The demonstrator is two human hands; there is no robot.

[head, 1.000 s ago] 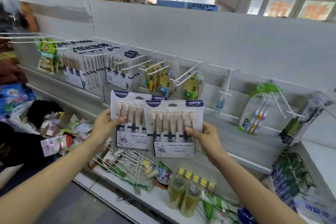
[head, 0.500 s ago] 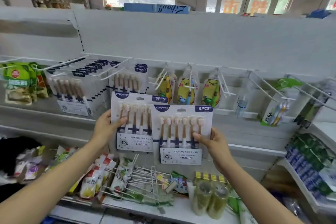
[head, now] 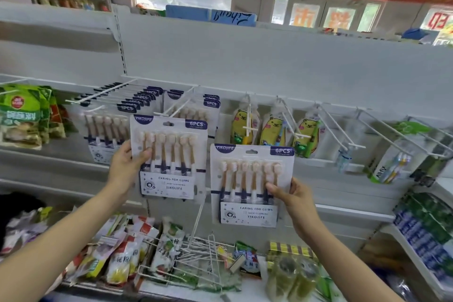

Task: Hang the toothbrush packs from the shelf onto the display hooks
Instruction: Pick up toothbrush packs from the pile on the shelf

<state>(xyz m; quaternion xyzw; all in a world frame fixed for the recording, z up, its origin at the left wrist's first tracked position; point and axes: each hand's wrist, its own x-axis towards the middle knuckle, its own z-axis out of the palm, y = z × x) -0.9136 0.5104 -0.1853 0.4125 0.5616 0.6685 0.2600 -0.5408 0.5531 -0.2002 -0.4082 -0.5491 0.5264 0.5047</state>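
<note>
I hold two white six-piece toothbrush packs. My left hand (head: 127, 167) grips the left edge of one toothbrush pack (head: 169, 157), raised just in front of a white double hook (head: 171, 109) where a few like packs hang. My right hand (head: 291, 198) grips the right edge of the second toothbrush pack (head: 251, 184), held lower and to the right, apart from the first. Left of them, a full hook (head: 105, 92) carries several of the same packs.
Yellow cartoon toothbrush packs (head: 272, 133) hang on hooks to the right, then bare hooks (head: 335, 127) and a green-carded pack (head: 389, 167). Green snack bags (head: 22, 115) hang at far left. The lower shelf (head: 247, 290) holds loose wire hooks (head: 196, 260), sachets and jars.
Both packs have risen toward the hooks and moved apart. The left pack went up farther and now sits at the hook's tip; the right pack no longer overlaps it.
</note>
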